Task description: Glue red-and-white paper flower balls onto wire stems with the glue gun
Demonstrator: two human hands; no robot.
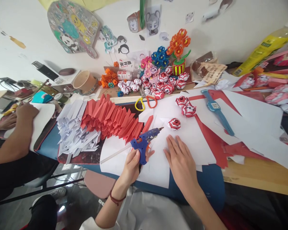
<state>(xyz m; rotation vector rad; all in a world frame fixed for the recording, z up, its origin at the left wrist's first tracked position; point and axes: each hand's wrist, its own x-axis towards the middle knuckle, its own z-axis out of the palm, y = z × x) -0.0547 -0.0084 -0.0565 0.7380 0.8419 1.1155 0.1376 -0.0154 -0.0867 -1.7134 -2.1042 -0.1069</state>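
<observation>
My left hand (pixel 133 163) grips a blue hot glue gun (pixel 141 145) by its handle, with a clear glue stick (pixel 116 154) poking out of its back end. The gun's nozzle points up and to the right. My right hand (pixel 181 158) lies flat with fingers stretched out on a white paper sheet (pixel 156 175). Just beyond those fingertips sits a red and white paper flower (pixel 174 124), apart from the hand. Two more such paper flowers (pixel 186 106) rest farther back. Left of the gun are piles of folded red paper strips (pixel 110 116) and white paper strips (pixel 78 127).
Scissors (pixel 146 103) with yellow and red handles lie behind the sheet. A blue watch (pixel 217 111) rests on loose paper at right. Finished flowers (pixel 160 84), a small flower pot (pixel 179 67) and a yellow bottle (pixel 264 51) line the back. At left, another person's arm (pixel 16 134) rests on the table.
</observation>
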